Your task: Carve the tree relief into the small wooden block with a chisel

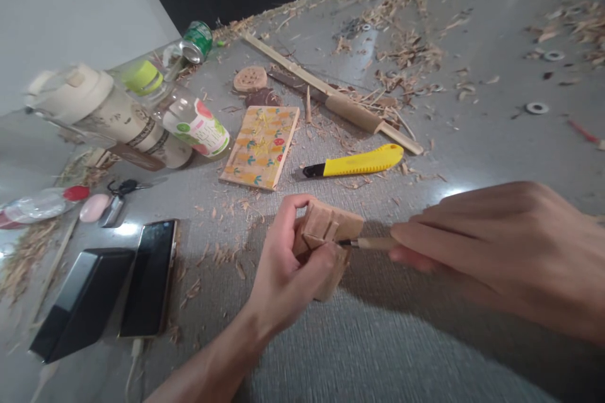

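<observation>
My left hand (295, 261) is closed around a carved wooden block (326, 221) with grooves cut across its upper face. Its thumb presses near the cut, and part of the block is hidden behind the fingers. In my right hand (491, 245), slightly blurred, is a carving knife (373, 243) with a pale wooden handle. The dark metal end of this tool meets the block beside my left thumb. Just beyond the block lies a yellow utility knife (362, 162). A painted wooden board (261, 146) with a fruit pattern rests to its left.
Wood shavings (401, 44) and several washers (537, 108) litter the table. A long wooden strip (293, 66) lies behind a wooden-handled blade (352, 113). At left are a tumbler (113, 113), a plastic bottle (193, 123), a green can (196, 41), a phone (149, 277) and a black box (82, 302).
</observation>
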Available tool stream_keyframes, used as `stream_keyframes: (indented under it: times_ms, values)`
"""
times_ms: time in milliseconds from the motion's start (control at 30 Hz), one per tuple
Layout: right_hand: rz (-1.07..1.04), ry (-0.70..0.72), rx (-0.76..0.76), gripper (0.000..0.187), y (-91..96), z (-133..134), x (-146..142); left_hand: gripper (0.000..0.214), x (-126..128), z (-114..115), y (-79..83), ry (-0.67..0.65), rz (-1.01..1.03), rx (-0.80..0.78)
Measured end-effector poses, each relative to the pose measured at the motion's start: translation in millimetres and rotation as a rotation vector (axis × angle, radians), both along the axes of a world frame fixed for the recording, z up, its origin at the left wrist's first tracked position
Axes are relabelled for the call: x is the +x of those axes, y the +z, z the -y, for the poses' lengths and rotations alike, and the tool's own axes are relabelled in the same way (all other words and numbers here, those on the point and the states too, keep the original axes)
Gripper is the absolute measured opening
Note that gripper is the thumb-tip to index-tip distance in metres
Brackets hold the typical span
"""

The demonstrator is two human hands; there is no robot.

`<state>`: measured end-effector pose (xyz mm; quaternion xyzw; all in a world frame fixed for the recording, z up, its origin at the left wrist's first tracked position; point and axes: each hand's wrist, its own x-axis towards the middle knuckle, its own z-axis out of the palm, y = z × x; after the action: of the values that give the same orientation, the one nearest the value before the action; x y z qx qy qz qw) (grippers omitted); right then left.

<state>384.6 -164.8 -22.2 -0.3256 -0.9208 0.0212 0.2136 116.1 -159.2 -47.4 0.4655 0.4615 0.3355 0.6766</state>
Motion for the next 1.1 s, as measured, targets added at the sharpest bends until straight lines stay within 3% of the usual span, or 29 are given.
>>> stream_keyframes:
  times_ms: [367,767,967,1100]
  values:
    - [0.045,0.022,0.003,0.035,-5.3,-1,6,0.027,-13,-12,-5.3,-0.210,0.005,-0.020]
    - [0.038,0.069,-0.062,0.034,-0.1,3,7,0.023,-15,-13,-10.1,-0.280,0.115,-0.054]
    - [0.037,0.055,-0.060,0.028,-2.5,3,8,0.028,-16,-13,-9.1,-0.283,0.074,-0.035]
    - [0.037,0.067,-0.072,0.034,-1.9,-1,6,0.028,-15,-13,-9.1,-0.299,0.027,-0.001]
